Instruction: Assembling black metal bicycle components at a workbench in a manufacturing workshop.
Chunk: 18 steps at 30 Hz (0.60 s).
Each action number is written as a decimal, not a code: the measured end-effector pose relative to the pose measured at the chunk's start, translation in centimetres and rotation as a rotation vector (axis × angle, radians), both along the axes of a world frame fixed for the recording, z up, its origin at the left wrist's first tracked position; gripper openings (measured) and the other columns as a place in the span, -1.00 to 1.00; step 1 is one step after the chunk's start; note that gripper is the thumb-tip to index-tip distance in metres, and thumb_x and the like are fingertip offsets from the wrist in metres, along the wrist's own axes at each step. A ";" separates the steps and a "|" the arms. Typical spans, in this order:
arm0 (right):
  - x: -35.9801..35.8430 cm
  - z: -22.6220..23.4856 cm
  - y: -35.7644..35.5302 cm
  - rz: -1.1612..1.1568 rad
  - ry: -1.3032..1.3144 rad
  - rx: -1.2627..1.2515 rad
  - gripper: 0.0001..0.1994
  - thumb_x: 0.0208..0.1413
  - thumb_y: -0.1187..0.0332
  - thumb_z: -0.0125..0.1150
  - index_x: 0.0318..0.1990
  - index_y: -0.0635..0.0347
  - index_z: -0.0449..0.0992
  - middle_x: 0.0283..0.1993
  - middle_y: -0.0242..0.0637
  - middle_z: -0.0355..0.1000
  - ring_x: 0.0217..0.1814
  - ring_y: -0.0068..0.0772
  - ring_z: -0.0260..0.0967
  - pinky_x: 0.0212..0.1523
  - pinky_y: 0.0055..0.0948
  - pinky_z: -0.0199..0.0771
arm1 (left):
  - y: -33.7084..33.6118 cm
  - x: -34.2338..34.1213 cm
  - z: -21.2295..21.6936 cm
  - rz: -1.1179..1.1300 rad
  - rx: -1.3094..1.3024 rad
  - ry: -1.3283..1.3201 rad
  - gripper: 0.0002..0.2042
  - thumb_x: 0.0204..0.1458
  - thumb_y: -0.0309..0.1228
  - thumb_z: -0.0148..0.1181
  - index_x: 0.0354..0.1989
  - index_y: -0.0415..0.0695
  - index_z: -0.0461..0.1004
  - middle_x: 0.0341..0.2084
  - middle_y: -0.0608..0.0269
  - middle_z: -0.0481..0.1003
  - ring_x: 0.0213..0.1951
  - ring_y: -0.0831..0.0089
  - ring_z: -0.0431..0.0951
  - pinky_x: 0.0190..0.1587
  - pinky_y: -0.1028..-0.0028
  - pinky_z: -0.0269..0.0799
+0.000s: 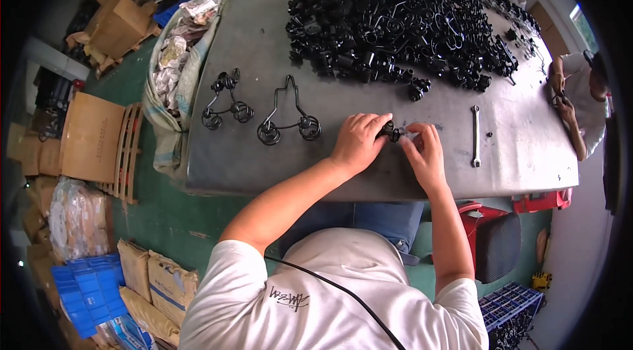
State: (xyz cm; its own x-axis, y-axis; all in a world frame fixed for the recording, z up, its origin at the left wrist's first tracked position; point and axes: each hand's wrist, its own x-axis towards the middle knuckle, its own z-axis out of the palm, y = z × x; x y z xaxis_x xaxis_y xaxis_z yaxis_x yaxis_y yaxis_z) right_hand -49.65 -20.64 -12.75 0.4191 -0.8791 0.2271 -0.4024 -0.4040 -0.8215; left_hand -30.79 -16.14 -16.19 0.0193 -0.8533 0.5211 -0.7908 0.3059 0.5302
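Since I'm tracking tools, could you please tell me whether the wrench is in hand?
Not in hand: the wrench lies flat on the table, apart from the right hand.

Wearer's hands (359, 144): 2 | wrench (476, 136): 1 | wire assemblies (288, 126): 2 | co-worker (590, 113): 1 (heaped black parts (395, 17): uncountable)

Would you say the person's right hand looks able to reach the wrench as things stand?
Probably yes: the wrench lies to the right of the right hand with nothing standing between, though that hand is close to the black part in the left hand.
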 end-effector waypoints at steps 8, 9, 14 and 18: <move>0.3 0.0 -0.3 0.036 -0.007 -0.057 -0.82 0.11 0.53 0.22 -0.13 0.20 0.50 -0.12 -0.26 0.41 -0.32 -0.33 0.39 -0.21 -0.41 0.44 | 0.1 -0.2 0.2 0.025 0.001 -0.053 -0.50 -0.10 -0.46 0.36 0.11 -0.04 0.46 -0.16 0.23 0.56 -0.09 0.21 0.53 0.03 0.20 0.37; 0.4 0.2 -0.3 -0.050 -0.001 -0.062 -0.83 0.10 0.55 0.22 -0.14 0.21 0.50 -0.13 -0.26 0.42 -0.31 -0.34 0.40 -0.20 -0.40 0.45 | 0.0 -0.1 0.2 0.027 0.000 -0.052 -0.50 -0.10 -0.46 0.36 0.11 -0.04 0.46 -0.16 0.23 0.56 -0.09 0.21 0.53 0.03 0.20 0.37; -0.4 -0.8 -1.2 0.097 0.079 -0.013 -0.81 0.09 0.57 0.22 -0.13 0.20 0.50 -0.12 -0.25 0.41 -0.29 -0.32 0.40 -0.20 -0.40 0.45 | 0.2 -0.1 0.3 0.025 -0.017 -0.045 -0.50 -0.09 -0.46 0.36 0.11 -0.04 0.46 -0.17 0.25 0.55 -0.09 0.22 0.53 0.03 0.21 0.36; -1.4 -1.5 -1.5 0.047 0.029 -0.061 -0.79 0.07 0.53 0.22 -0.12 0.19 0.49 -0.10 -0.25 0.40 -0.26 -0.26 0.42 -0.19 -0.34 0.46 | 0.1 -0.3 0.4 0.024 -0.007 -0.042 -0.50 -0.09 -0.47 0.35 0.11 -0.04 0.45 -0.18 0.25 0.54 -0.09 0.22 0.53 0.04 0.21 0.35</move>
